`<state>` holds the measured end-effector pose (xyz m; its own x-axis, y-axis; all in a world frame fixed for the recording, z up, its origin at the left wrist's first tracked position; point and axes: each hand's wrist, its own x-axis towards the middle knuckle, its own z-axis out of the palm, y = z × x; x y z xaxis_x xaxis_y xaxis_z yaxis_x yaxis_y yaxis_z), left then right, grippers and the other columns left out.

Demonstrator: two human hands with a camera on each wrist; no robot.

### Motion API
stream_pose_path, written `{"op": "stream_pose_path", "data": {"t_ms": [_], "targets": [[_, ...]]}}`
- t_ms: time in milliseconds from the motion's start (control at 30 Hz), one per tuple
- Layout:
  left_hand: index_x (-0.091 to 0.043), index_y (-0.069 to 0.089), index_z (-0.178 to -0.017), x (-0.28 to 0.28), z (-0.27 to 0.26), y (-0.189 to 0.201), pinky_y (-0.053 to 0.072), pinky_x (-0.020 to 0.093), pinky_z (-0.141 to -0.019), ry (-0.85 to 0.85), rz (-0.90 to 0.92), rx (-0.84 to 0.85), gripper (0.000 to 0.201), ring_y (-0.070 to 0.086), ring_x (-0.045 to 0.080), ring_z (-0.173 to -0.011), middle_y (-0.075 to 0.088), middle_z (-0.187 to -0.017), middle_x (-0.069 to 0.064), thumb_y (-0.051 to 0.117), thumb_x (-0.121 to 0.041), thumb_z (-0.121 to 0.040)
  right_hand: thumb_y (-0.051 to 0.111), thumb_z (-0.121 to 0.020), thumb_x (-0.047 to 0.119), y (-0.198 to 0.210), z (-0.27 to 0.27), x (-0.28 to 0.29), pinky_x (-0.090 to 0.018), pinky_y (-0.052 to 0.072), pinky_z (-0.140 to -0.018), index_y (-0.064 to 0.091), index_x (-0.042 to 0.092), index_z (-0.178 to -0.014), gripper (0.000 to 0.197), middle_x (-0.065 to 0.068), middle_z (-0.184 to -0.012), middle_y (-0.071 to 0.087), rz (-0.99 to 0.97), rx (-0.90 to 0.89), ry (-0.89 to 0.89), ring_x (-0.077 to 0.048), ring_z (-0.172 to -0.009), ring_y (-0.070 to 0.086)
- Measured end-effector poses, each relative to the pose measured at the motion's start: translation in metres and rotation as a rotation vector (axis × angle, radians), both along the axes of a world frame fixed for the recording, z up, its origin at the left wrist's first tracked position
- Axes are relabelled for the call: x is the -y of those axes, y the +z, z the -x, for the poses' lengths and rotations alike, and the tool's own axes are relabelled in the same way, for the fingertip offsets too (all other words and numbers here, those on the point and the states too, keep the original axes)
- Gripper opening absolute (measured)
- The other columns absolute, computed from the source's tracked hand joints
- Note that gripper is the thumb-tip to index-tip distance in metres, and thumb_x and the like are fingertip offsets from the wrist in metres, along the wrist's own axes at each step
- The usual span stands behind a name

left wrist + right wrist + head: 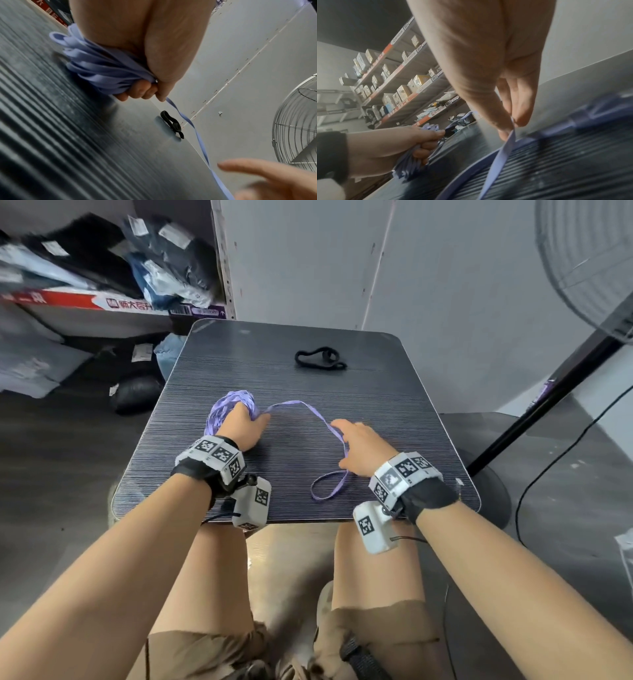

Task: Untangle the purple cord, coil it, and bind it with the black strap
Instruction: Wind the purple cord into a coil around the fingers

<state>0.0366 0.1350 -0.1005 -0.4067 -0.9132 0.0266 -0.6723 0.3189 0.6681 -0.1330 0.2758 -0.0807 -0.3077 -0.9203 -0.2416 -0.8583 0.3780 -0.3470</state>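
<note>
The left hand (245, 424) grips the gathered loops of the purple cord (230, 405); the right hand (359, 445) pinches the free tail between thumb and fingertips. Coiling appears to be in progress. Next, wind the remaining tail onto the bundle, then fetch the black strap (320, 358).

Soft, even indoor light; wide-angle edges bend, and both wrist views blur up close.

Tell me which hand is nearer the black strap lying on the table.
Right, narrowly. The right hand pinches the flat purple cord below the looped black strap; the left hand grips the coiled bundle farther leftward.
</note>
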Motion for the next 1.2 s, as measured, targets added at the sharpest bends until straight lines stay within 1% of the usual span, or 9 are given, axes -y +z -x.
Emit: {"op": "stream_pose_path", "data": {"t_ms": [200,367,500,600,667,833,933,1033,1200], "targets": [[-0.016,0.026,-0.053,0.006,-0.002,-0.008,0.023,0.028,-0.046,0.027,-0.140,-0.080,0.049,0.030,0.020,-0.045,0.032,-0.050,0.003,0.053,-0.027,-0.092,0.064,-0.085,0.016,0.009,0.011,0.005,-0.032,0.053,-0.071,0.070,0.005,-0.095,0.015,-0.011,-0.096,0.070,-0.121,-0.163,-0.062,-0.026,-0.087,0.065],[-0.016,0.028,-0.054,0.003,-0.001,-0.008,0.024,0.028,-0.046,0.050,-0.143,-0.087,0.047,0.031,0.019,-0.046,0.033,-0.051,0.002,0.054,-0.027,-0.092,0.046,-0.088,0.004,0.037,0.012,0.011,-0.033,0.041,-0.064,0.063,0.016,-0.099,0.024,-0.006,-0.098,0.065,-0.037,-0.316,-0.124,-0.028,-0.086,0.061],[-0.016,0.030,-0.060,-0.001,-0.003,-0.005,0.027,0.029,-0.049,0.061,-0.159,-0.100,0.042,0.033,0.017,-0.050,0.036,-0.056,0.002,0.053,-0.026,-0.093,0.042,-0.086,-0.004,0.054,0.006,0.026,-0.033,0.035,-0.058,0.055,0.009,-0.101,0.024,-0.014,-0.093,0.062,0.138,-0.471,-0.094,-0.031,-0.082,0.059],[-0.017,0.028,-0.058,0.000,-0.004,-0.005,0.026,0.031,-0.051,0.036,-0.172,-0.124,0.043,0.031,0.018,-0.049,0.033,-0.055,0.002,0.054,-0.024,-0.092,0.045,-0.086,0.004,0.051,-0.002,0.033,-0.037,0.040,-0.074,0.053,0.010,-0.105,0.021,-0.011,-0.101,0.062,0.335,-0.531,-0.011,-0.030,-0.102,0.053],[-0.017,0.029,-0.060,0.001,-0.005,-0.007,0.026,0.030,-0.051,0.030,-0.193,-0.130,0.042,0.033,0.018,-0.051,0.035,-0.056,0.001,0.055,-0.026,-0.092,0.049,-0.086,0.010,0.045,-0.007,0.038,-0.039,0.042,-0.082,0.052,0.012,-0.105,0.020,-0.007,-0.101,0.060,0.270,-0.516,0.029,-0.027,-0.103,0.052],[-0.017,0.030,-0.061,0.003,-0.009,-0.009,0.029,0.029,-0.050,0.011,-0.214,-0.175,0.041,0.036,0.016,-0.049,0.038,-0.056,0.001,0.055,-0.026,-0.092,0.044,-0.095,0.028,0.022,-0.011,0.051,-0.031,0.043,-0.063,0.057,0.009,-0.112,0.028,-0.007,-0.090,0.061,-0.204,-0.356,0.060,-0.025,-0.078,0.056],[-0.018,0.030,-0.060,0.000,-0.011,-0.007,0.030,0.028,-0.051,-0.004,-0.211,-0.197,0.041,0.036,0.014,-0.049,0.038,-0.056,0.000,0.055,-0.024,-0.093,0.045,-0.094,0.017,0.017,-0.017,0.050,-0.032,0.042,-0.057,0.042,0.012,-0.125,0.031,-0.010,-0.095,0.059,-0.075,-0.376,-0.034,-0.029,-0.086,0.056],[-0.018,0.030,-0.063,0.004,-0.011,-0.010,0.030,0.028,-0.049,-0.002,-0.252,-0.199,0.040,0.037,0.015,-0.050,0.040,-0.058,0.001,0.055,-0.027,-0.093,0.047,-0.092,0.014,0.010,-0.029,0.051,-0.038,0.042,-0.070,0.030,0.018,-0.140,0.051,-0.013,-0.126,0.044,0.107,-0.353,-0.036,-0.033,-0.112,0.046],[-0.018,0.033,-0.064,0.003,-0.014,-0.009,0.030,0.028,-0.050,-0.046,-0.265,-0.197,0.038,0.039,0.015,-0.052,0.041,-0.058,-0.001,0.056,-0.030,-0.092,0.048,-0.093,0.023,-0.003,-0.044,0.067,-0.040,0.046,-0.089,0.015,0.023,-0.148,0.064,-0.010,-0.144,0.026,0.237,-0.093,0.079,-0.032,-0.121,0.045]]}}
